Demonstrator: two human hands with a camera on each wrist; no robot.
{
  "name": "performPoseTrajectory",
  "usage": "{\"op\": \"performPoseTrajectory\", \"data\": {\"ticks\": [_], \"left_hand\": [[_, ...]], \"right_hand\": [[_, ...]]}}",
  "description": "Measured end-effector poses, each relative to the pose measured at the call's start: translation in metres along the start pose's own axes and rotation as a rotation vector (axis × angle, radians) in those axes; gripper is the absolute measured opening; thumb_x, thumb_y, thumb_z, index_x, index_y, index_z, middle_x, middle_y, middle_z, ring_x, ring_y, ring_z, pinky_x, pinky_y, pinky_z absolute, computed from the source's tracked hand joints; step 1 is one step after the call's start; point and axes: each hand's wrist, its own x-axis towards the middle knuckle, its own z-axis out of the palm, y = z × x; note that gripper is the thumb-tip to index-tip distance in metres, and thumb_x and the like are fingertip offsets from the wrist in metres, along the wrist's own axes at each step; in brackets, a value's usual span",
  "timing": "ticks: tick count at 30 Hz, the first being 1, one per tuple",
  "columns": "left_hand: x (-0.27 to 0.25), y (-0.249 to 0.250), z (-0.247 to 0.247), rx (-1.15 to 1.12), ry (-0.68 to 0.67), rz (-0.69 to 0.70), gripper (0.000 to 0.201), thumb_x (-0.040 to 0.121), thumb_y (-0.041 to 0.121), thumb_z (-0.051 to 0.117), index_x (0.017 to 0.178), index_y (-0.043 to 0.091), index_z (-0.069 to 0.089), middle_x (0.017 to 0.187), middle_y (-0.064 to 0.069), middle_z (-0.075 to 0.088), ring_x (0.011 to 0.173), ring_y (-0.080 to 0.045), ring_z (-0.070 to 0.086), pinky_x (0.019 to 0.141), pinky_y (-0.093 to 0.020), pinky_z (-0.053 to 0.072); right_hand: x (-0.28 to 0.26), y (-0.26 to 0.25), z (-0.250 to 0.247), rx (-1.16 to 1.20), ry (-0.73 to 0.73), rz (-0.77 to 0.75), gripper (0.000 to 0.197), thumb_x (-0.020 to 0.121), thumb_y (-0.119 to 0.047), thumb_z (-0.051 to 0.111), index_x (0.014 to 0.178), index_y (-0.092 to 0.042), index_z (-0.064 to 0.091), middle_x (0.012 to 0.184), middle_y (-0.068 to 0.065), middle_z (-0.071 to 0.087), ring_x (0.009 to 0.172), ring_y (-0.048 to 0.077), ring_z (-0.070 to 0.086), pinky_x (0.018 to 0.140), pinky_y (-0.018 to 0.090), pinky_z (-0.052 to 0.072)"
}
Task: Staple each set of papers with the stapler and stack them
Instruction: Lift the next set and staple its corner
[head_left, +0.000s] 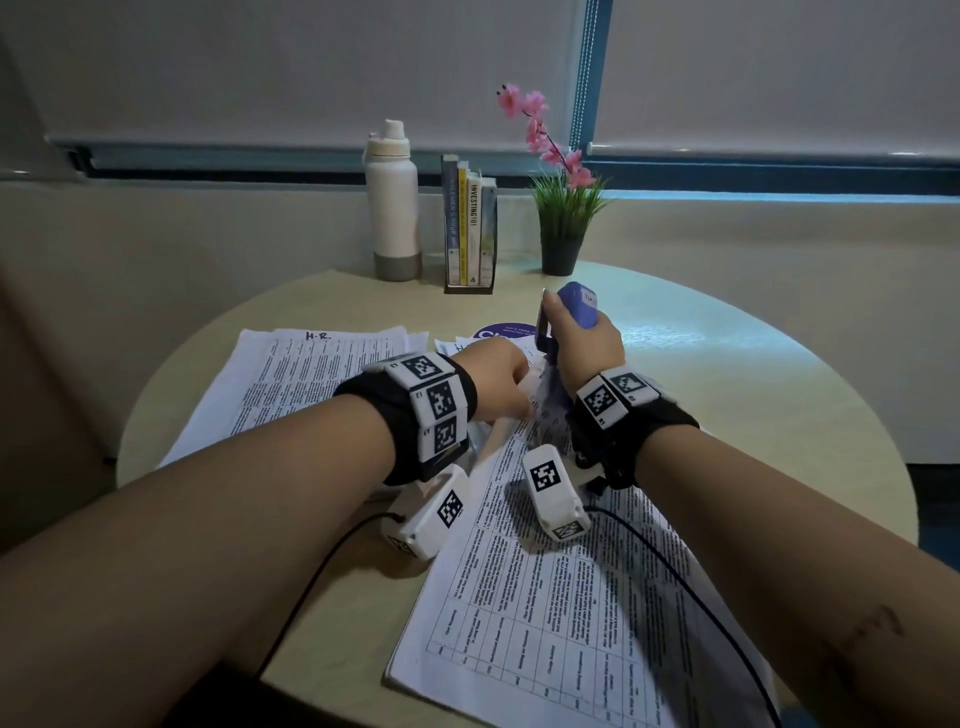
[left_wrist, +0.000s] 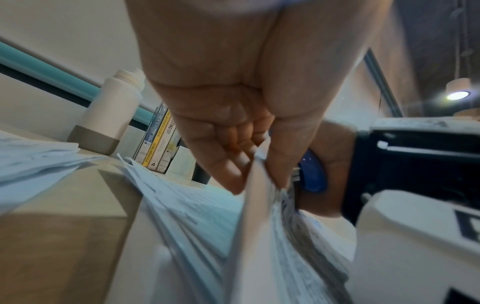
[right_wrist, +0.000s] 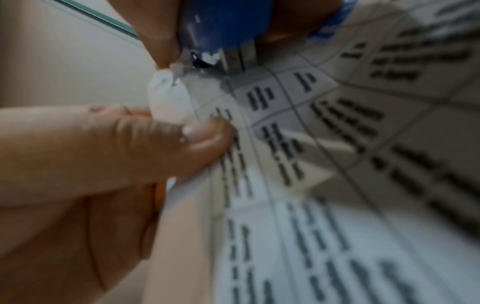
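Observation:
A set of printed papers (head_left: 561, 597) lies on the round table (head_left: 753, 374), its far corner lifted. My left hand (head_left: 498, 384) pinches that corner between thumb and fingers (left_wrist: 228, 164). My right hand (head_left: 587, 343) grips a blue stapler (head_left: 576, 306) upright, with its metal nose down on the same corner. In the right wrist view the stapler (right_wrist: 223, 26) meets the paper corner (right_wrist: 168, 96) just above my left thumb (right_wrist: 197, 139). In the left wrist view the blue stapler (left_wrist: 313, 174) shows behind the raised sheets (left_wrist: 259, 205).
Another pile of papers (head_left: 311, 374) lies at the table's left, with more sheets behind my hands. A white bottle (head_left: 392, 202), a row of books (head_left: 469, 228) and a potted plant (head_left: 563, 208) stand at the back edge. Black cables (head_left: 311, 577) trail over the table front.

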Motion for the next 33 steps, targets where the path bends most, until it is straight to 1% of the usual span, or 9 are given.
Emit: {"op": "performPoseTrajectory", "data": {"ticks": [7,11,13,16,19,21,25,28,33], "left_hand": [[-0.005,0.003,-0.002,-0.041,-0.032,0.039,0.024,0.082,0.021,0.072,0.069,0.013,0.053,0.071,-0.003,0.058,0.066,-0.019,0.059,0.060,-0.028,0.050],[-0.008,0.001,-0.002,-0.047,-0.124,0.034,0.012,0.083,0.020,0.071,0.083,0.012,0.062,0.084,-0.005,0.068,0.073,-0.020,0.067,0.063,-0.032,0.057],[-0.007,-0.002,0.000,0.005,-0.119,0.007,0.013,0.083,0.022,0.071,0.083,0.016,0.060,0.082,-0.001,0.065,0.070,-0.015,0.063,0.059,-0.028,0.052],[-0.006,-0.006,0.001,0.025,-0.139,-0.038,0.026,0.085,0.025,0.069,0.105,0.010,0.061,0.102,-0.006,0.066,0.088,-0.020,0.065,0.077,-0.033,0.056],[-0.007,-0.010,-0.004,0.056,-0.106,-0.074,0.033,0.090,0.027,0.061,0.116,0.010,0.054,0.109,-0.005,0.060,0.097,-0.021,0.059,0.081,-0.032,0.049],[-0.007,-0.013,-0.010,0.005,-0.067,-0.087,0.032,0.091,0.022,0.057,0.120,0.008,0.053,0.114,-0.006,0.061,0.103,-0.024,0.061,0.087,-0.034,0.050],[-0.008,-0.020,-0.024,-0.256,0.012,-0.085,0.029,0.093,0.007,0.050,0.121,0.008,0.059,0.116,-0.013,0.066,0.105,-0.030,0.064,0.093,-0.044,0.052],[-0.006,-0.026,-0.027,-0.543,0.029,-0.084,0.033,0.092,0.000,0.047,0.121,0.011,0.059,0.116,-0.013,0.067,0.105,-0.033,0.065,0.092,-0.055,0.051],[-0.010,-0.017,-0.024,-0.870,0.018,-0.084,0.039,0.095,-0.007,0.040,0.129,0.007,0.053,0.125,-0.016,0.062,0.113,-0.033,0.062,0.098,-0.054,0.047]], "right_hand": [[-0.004,0.001,0.000,0.002,0.010,0.014,0.040,0.081,-0.058,0.055,0.080,-0.018,0.056,0.085,0.009,0.064,0.076,0.023,0.058,0.073,0.032,0.045],[-0.001,0.001,-0.008,-0.031,0.024,0.091,0.056,0.060,-0.079,0.051,0.063,-0.023,0.057,0.077,0.009,0.068,0.075,0.028,0.064,0.080,0.041,0.054],[0.001,0.000,-0.019,0.042,-0.023,0.165,0.051,0.068,-0.071,0.055,0.069,-0.021,0.058,0.074,0.005,0.068,0.070,0.022,0.065,0.077,0.035,0.054],[0.012,0.000,-0.048,0.274,0.001,0.252,0.061,0.065,-0.067,0.060,0.085,-0.010,0.064,0.084,0.010,0.073,0.080,0.026,0.070,0.088,0.041,0.054],[0.011,-0.003,-0.086,0.403,-0.010,0.198,0.055,0.084,-0.058,0.053,0.073,-0.004,0.060,0.066,0.020,0.070,0.098,0.038,0.064,0.104,0.048,0.042],[-0.001,-0.005,-0.114,0.341,-0.111,0.205,0.054,0.093,-0.054,0.040,0.069,-0.007,0.050,0.078,0.037,0.060,0.110,0.051,0.049,0.111,0.046,0.032],[-0.023,0.003,-0.151,0.215,-0.234,0.313,0.048,0.091,-0.056,0.043,0.076,-0.012,0.054,0.082,0.022,0.051,0.065,0.037,0.057,0.070,0.027,0.051],[-0.039,0.008,-0.158,0.173,-0.320,0.389,0.042,0.087,-0.050,0.053,0.082,-0.009,0.063,0.077,0.019,0.062,0.056,0.033,0.058,0.045,0.019,0.052],[-0.048,0.014,-0.151,0.107,-0.443,0.431,0.039,0.088,-0.041,0.055,0.077,-0.003,0.063,0.055,0.009,0.066,0.044,0.020,0.062,0.042,0.021,0.049]]}}
